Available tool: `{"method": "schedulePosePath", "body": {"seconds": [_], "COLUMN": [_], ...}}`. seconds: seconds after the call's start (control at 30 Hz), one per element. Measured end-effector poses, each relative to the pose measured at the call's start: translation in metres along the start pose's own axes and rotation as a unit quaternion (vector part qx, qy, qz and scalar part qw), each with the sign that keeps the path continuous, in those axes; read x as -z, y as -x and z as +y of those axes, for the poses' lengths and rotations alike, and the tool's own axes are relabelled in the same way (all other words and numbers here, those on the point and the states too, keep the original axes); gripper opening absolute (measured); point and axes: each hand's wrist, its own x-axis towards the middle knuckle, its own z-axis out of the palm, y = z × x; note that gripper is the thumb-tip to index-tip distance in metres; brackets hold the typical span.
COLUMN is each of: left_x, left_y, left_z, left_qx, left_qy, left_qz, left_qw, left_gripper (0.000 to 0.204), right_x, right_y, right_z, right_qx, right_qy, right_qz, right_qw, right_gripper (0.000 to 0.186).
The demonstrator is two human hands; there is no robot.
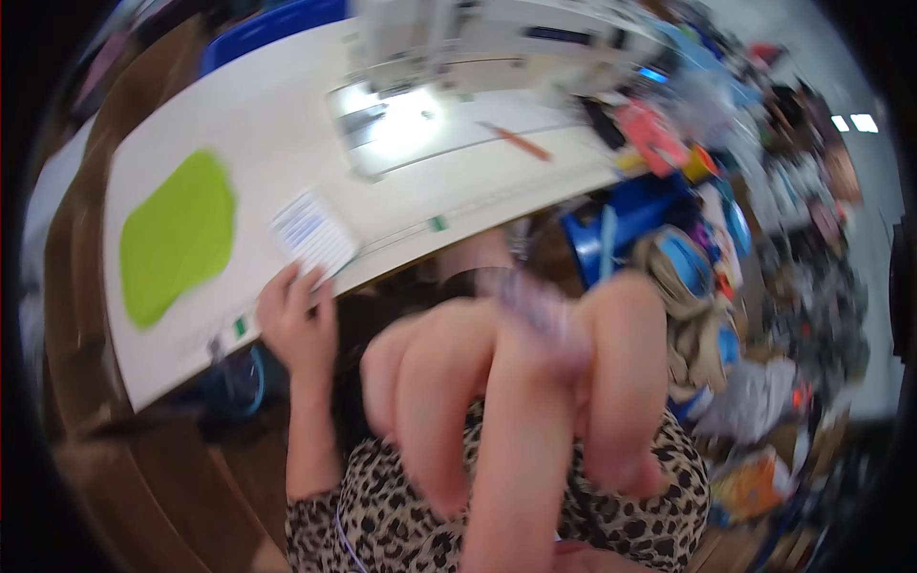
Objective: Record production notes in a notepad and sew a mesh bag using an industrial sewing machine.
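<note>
White printed card (318, 232) lies on the sewing table (277, 115), near edge touched by left hand (298, 325), fingers slightly apart, seemingly steadying it; right hand (521, 382) raised, fingers curled, pinch untellable through blur, next move probably needs it lowered.

Sewing mach. (497, 53) at back of tbl (277, 115), card (315, 234) front-L of it, sheet (179, 239) farther L
</note>
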Motion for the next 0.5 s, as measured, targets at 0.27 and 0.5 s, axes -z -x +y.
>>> {"method": "schedulePosePath", "body": {"seconds": [0.27,0.5], "left_x": [0.006,0.007], "left_y": [-0.018,-0.019], "left_z": [0.035,0.034], "left_qx": [-0.076,-0.069], "left_qy": [-0.035,-0.034], "left_qz": [-0.014,-0.014], "left_qw": [0.996,0.997], "left_gripper": [0.017,0.016], "right_x": [-0.005,-0.006], "right_y": [-0.001,0.001], "right_z": [-0.020,-0.015], "right_qx": [0.063,0.074], "right_qy": [0.104,0.135], "right_qz": [-0.005,0.008], "right_qw": [0.993,0.988], "right_gripper": [0.018,0.017]}}
